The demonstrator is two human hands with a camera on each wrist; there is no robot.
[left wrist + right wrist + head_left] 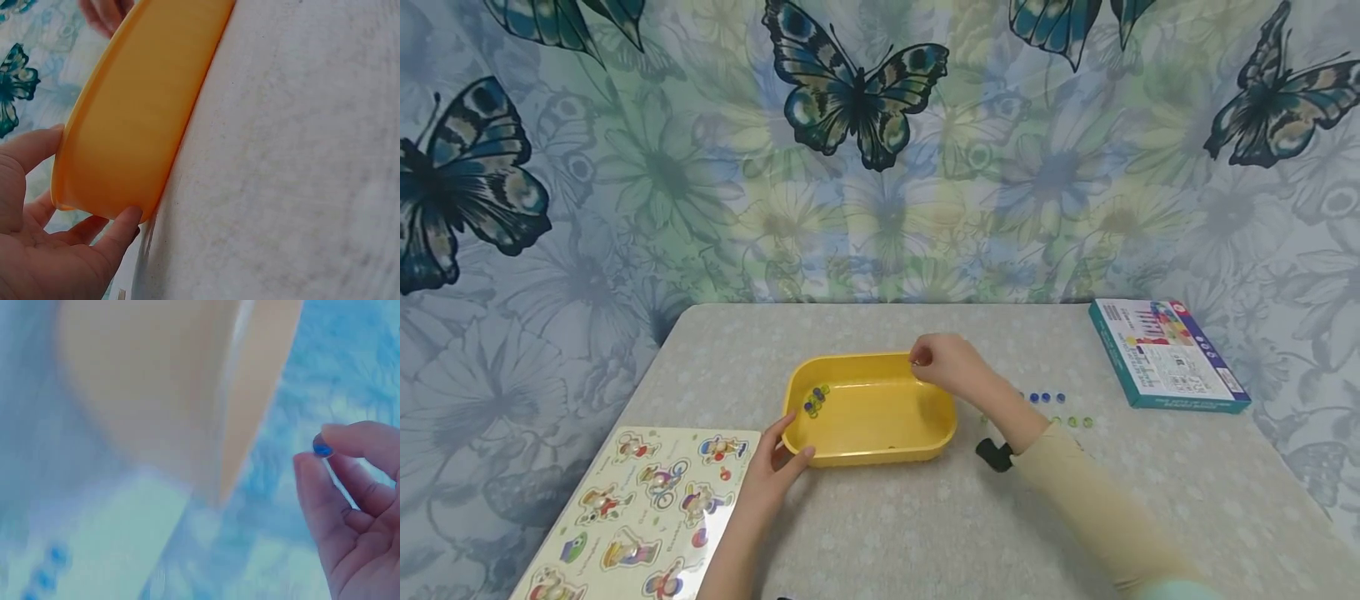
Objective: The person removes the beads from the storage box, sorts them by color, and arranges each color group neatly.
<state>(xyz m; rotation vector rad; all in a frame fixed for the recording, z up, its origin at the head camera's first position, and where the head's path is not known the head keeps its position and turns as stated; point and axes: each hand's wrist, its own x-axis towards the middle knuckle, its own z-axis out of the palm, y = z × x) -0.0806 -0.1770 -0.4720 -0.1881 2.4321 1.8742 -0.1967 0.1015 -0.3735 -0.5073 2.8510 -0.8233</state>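
A yellow plastic tray (872, 457) stands on the table, several blue and green glass beads (809, 407) clustered at its left end. My left hand (772, 458) grips the tray's front left corner; in the left wrist view the thumb lies at the rim and other fingers touch the lower wall. Over the tray's back right edge is my right hand (955, 364). Between thumb and index finger it pinches one small blue glass bead (322, 449), seen best in the right wrist view.
Right of the tray lie a row of blue beads (1034, 398) and a row of green beads (1087, 422), partly behind the right forearm. A flat box (1180, 358) sits at the back right. A sticker sheet (640, 517) lies front left. A butterfly-print cloth (887, 225) hangs behind the table.
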